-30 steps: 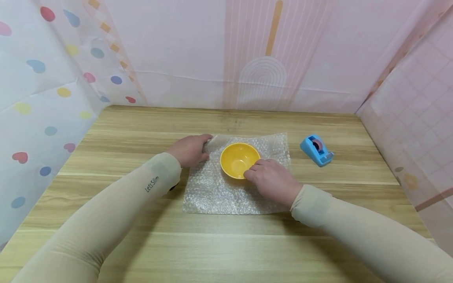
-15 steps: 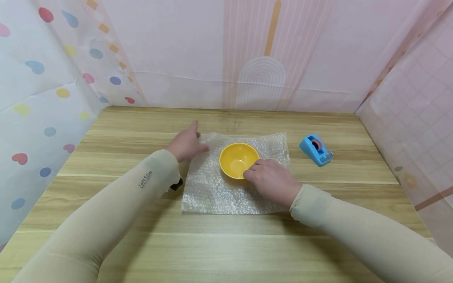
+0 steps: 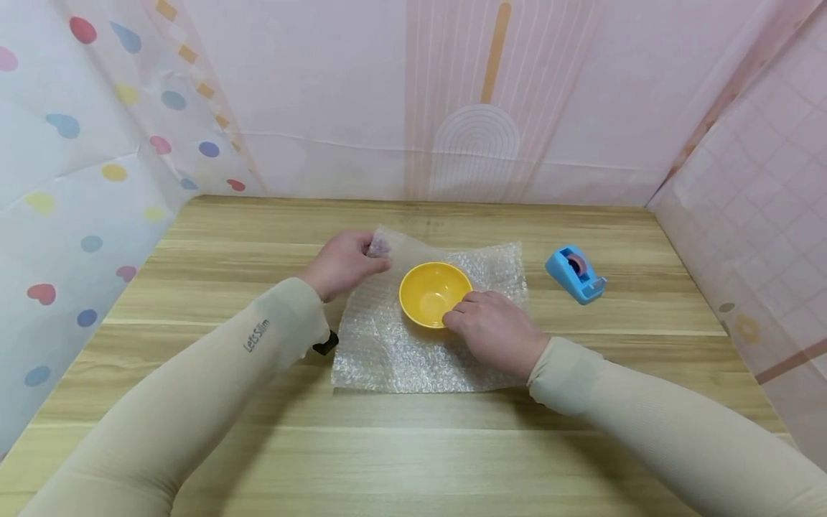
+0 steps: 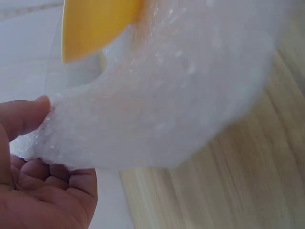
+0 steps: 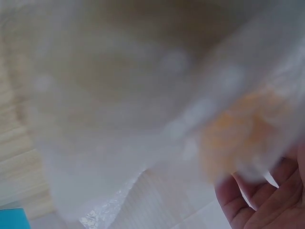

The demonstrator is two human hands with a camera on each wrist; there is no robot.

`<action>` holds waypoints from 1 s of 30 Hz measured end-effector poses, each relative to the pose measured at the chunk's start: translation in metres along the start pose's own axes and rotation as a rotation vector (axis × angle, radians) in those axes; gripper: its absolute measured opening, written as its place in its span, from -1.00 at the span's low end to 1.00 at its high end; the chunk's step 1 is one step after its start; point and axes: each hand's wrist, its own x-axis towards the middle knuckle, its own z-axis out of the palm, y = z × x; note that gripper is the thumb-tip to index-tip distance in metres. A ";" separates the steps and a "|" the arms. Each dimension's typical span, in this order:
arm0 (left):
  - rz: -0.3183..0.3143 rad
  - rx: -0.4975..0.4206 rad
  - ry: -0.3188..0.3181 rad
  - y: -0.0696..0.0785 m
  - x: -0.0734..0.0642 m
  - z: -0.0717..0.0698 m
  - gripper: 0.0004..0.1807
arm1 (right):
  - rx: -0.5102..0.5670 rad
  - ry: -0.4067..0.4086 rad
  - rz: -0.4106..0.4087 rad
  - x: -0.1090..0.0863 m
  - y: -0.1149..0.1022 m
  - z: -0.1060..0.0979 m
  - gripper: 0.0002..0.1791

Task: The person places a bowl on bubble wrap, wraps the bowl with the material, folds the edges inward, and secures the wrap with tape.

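A yellow bowl (image 3: 436, 293) sits upright on a sheet of bubble wrap (image 3: 394, 359) on the wooden table. My left hand (image 3: 342, 264) pinches the far left corner of the sheet, which is lifted up beside the bowl. In the left wrist view, thumb and curled fingers (image 4: 57, 179) have the wrap between them, with the bowl (image 4: 95, 28) above. My right hand (image 3: 494, 330) grips the bowl's near right rim. The right wrist view shows blurred wrap (image 5: 119, 119) close to the camera and covering much of the right hand's surroundings.
A blue tape dispenser (image 3: 577, 274) with a pink roll stands right of the bubble wrap. Patterned cloth walls (image 3: 323, 93) close off the table (image 3: 400, 459) at the back and both sides. A small black object (image 3: 326, 343) shows under the left wrist.
My left hand let go of the wrap's far left edge, spread its fingers, then took the corner and raised it. My right hand and the bowl have stayed in place.
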 end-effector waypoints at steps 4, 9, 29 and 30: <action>0.050 -0.004 0.022 0.004 -0.004 0.005 -0.88 | -0.007 0.000 0.001 0.000 0.000 0.001 -0.82; 0.089 0.018 0.025 0.009 -0.011 0.011 -0.88 | -0.011 -0.004 0.005 0.000 -0.001 0.001 -0.82; 0.219 0.118 -0.034 0.025 -0.029 0.035 -0.83 | -0.026 0.001 0.003 0.001 -0.001 0.001 -0.87; 0.225 0.135 -0.037 0.025 -0.029 0.036 -0.82 | -0.028 0.005 0.003 0.001 -0.001 0.001 -0.87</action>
